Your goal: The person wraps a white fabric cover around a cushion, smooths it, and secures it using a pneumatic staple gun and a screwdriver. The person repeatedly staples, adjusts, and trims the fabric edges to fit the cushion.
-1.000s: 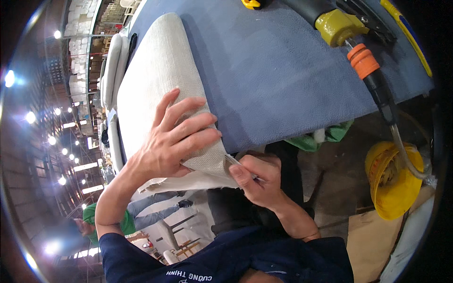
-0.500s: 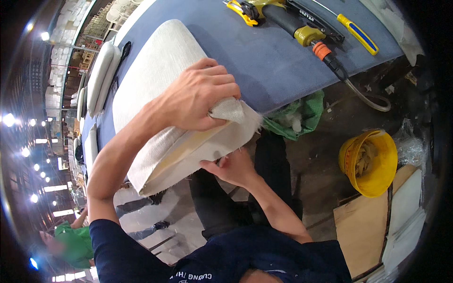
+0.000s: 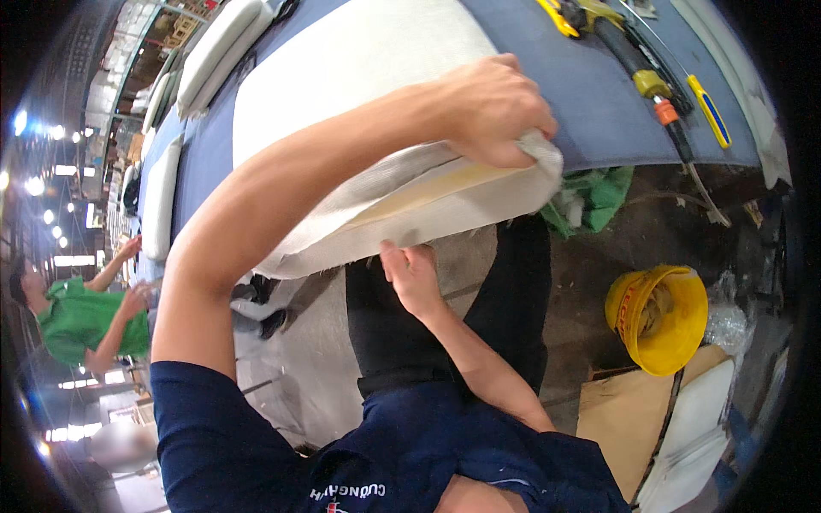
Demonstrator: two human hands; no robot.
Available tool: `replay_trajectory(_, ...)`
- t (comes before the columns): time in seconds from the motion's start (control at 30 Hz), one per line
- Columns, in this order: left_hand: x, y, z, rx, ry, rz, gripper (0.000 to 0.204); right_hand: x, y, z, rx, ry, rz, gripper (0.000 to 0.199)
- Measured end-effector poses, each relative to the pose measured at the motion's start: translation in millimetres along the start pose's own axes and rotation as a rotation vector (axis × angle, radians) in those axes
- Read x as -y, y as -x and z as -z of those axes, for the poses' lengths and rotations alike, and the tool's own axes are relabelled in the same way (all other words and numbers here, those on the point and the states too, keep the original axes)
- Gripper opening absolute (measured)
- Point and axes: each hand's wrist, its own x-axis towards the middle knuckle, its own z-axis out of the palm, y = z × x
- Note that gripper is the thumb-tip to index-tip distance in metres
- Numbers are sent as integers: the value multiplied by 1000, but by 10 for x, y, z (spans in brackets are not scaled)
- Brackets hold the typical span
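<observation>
A: With fingers of the left hand (image 3: 496,107) doing what?

B: Curled over with knuckles upward, gripping a bunched corner of off-white woven cloth (image 3: 546,161).

A: And with the right hand (image 3: 415,278)?

B: Blurred. Raised beside the loose lower edge, with thumb up; cannot tell whether pinching, touching or only near.

A: Go by size, then, from the biggest down.

B: Start with the broad blue-grey cloth-covered table (image 3: 590,103). Next, look at the large flat cushion wrapped in off-white woven cloth (image 3: 368,60), lying on the table with near end past the edge, above the black trousers (image 3: 376,329).

A: And smaller?

B: See the long loose flap of the same cloth (image 3: 453,212), open toward the body, with a narrow cream-yellow strip (image 3: 428,195) showing in the fold. Off to the right, find a black-handled tool with an orange collar (image 3: 623,50), then a slim screwdriver with a yellow-and-blue handle (image 3: 708,111). Both untouched.

A: Judging from that grip, at which step?

B: Probably at gathering and straightening cloth around the open end.

A: Needing what next?

B: Likely a firm left hold on the corner, plus a sure right pinch on the thin frayed edge (image 3: 470,229). Better to pull evenly there.
</observation>
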Motion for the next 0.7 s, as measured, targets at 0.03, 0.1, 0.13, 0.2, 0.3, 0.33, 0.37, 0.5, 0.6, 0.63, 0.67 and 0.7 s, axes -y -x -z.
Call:
replay_trajectory(0.03, -21, -17, -15, -49, -45, -5, 36, -40, -37, -114, 99, -1, -27, 48)
replay_trajectory(0.1, -36, -36, 16, -23, -55, 36, 37, -218, -51, -492, 253, -21, -100, 47)
replay_trajectory(0.13, -53, -44, 18, -11, -54, 56, 37, -313, -36, -687, 313, -39, -149, 46)
replay_trajectory(0.2, -27, -90, -70, -72, -39, 20, 39, -329, 19, -1063, 337, -211, -261, 42)
replay_trajectory(0.3, -6, -119, -73, -104, -36, 25, 41, 143, 159, -1371, 305, -541, -316, 44)
replay_trajectory(0.33, -12, -102, -72, -96, -37, 35, 41, 132, 175, -1373, 321, -511, -315, 44)
replay_trajectory(0.37, -21, -88, -76, -88, -37, 41, 41, 98, 190, -1318, 335, -480, -312, 43)
replay_trajectory(0.5, -40, 17, -18, 2, -41, 80, 45, -257, 319, -1243, 319, -256, -246, 37)
replay_trajectory(0.6, -12, -13, -81, 18, -94, 143, 40, -684, 476, -1096, 330, -111, -322, 32)
replay_trajectory(0.63, -42, 4, 14, -66, -156, 53, 39, -1064, 546, -909, 354, -103, -392, 64)
replay_trajectory(0.67, -128, 28, 24, -142, -212, -37, 38, -1111, 533, -897, 279, -64, -325, 45)
replay_trajectory(0.7, -219, 103, -24, -271, -301, 20, 39, -1147, 547, -930, 228, -25, -264, 33)
